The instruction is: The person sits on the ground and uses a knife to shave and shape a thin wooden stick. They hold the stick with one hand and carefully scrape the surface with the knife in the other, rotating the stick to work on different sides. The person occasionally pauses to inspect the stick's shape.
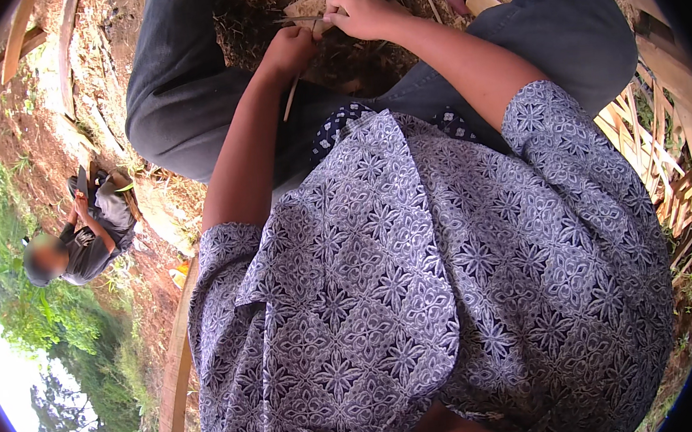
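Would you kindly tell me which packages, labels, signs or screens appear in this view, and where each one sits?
None are in view: no package, label, sign or screen. The left hand and right hand grip a thin bamboo strip over the lap; more pale bamboo strips lie heaped at the right.

Both bare forearms reach from the patterned short sleeves toward the top centre of the frame. The left hand (288,52) is curled in a closed grip, knuckles up. The right hand (362,13), just above and beside it, is also clenched, wrist bent inward.
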Motion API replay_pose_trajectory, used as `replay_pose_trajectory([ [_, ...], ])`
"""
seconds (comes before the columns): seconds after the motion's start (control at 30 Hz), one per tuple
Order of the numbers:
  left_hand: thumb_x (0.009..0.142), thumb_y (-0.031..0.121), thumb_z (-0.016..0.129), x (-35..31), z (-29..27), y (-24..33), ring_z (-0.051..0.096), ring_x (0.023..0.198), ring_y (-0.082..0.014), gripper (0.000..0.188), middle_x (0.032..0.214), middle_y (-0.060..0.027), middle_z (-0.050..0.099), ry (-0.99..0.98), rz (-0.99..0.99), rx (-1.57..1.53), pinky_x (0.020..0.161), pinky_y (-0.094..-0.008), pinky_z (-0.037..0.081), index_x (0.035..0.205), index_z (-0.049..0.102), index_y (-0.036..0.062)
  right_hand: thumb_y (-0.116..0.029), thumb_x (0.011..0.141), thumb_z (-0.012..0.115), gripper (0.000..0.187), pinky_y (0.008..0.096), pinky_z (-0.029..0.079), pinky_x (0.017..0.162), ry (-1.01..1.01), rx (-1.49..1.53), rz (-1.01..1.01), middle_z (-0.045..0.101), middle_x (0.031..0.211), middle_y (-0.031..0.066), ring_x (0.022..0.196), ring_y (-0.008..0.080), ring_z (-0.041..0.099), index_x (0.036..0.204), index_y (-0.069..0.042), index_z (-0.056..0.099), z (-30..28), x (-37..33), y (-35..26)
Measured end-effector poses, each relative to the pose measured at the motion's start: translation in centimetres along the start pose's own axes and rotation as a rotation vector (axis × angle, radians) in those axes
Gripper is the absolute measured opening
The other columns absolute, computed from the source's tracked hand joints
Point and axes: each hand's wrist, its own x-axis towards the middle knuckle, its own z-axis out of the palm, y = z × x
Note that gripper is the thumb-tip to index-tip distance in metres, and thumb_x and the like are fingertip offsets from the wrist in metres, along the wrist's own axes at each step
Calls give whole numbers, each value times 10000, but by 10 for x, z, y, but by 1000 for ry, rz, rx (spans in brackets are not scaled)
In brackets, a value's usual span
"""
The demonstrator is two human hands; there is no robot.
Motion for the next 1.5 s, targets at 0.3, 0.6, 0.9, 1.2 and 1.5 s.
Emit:
replay_pose_trajectory([
  [0.3,977,267,482,-5,0,7,458,540,-84,279,704,27,547,5,29,140,487,-267,366,985,663,54,-313,908,658,204,437,500,684,-19,-13,-22,687,780,110,767,299,673,913,-109,654,4,4,1],
  [0.6,981,294,481,-10,5,11,467,560,-79,319,719,24,565,17,-15,111,494,-262,374,1034,667,40,-289,918,634,182,462,503,700,38,-41,-29,691,817,126,804,322,676,938,-109,650,-2,-3,-2],
  [0.9,983,292,486,-8,5,10,476,567,-78,324,725,20,570,20,-7,118,495,-259,370,1036,669,31,-311,908,645,204,446,520,712,51,-71,9,696,818,122,812,295,685,924,-108,661,-3,0,8],
  [1.2,997,282,469,-11,6,15,488,577,-82,343,743,9,575,-22,-18,64,505,-257,384,1059,681,20,-307,923,633,197,437,521,678,86,-96,-14,689,750,89,698,267,687,928,-112,661,0,1,21],
  [1.5,1000,288,454,-12,5,17,498,582,-94,367,759,5,574,-30,-8,88,523,-272,419,1079,692,19,-330,924,629,203,453,519,734,21,-85,50,706,859,98,856,290,687,944,-131,663,-6,-2,6],
])
